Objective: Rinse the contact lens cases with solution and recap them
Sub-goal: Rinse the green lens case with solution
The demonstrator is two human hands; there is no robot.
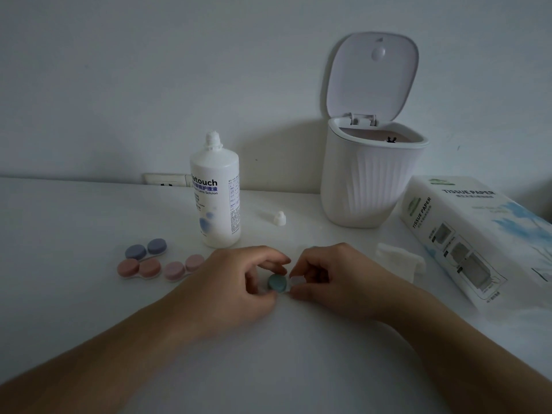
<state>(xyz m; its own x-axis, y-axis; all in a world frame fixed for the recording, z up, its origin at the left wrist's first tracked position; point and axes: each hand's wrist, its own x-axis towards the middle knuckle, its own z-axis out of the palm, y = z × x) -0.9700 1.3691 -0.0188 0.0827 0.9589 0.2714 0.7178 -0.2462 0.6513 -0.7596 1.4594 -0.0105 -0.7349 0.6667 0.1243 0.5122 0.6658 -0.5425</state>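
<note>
Hands: the left hand (239, 282) and the right hand (325, 279) meet low on the white table (74, 294), right in front of the person.
Green case: the little green case (277, 282) sits between both hands, on or just above the table.
Left grip: finger and thumb curl round the green cap and pinch it.
Right grip: fingers pinch the pale end of the same case beside the cap.
Step, my guess: a cap is being turned, on or off. I cannot tell which.
How to do it well: hold the case flat and steady with one hand, and turn the cap gently so nothing spills.
Other cases: the purple case (146, 248), the orange case (139, 268) and the pink case (183, 266) lie capped to the left.
Solution bottle (215, 198): stands open behind the hands, with its small cap (279, 218) lying beside it.
Bin (370, 174): lid is up, ready for waste.
</note>
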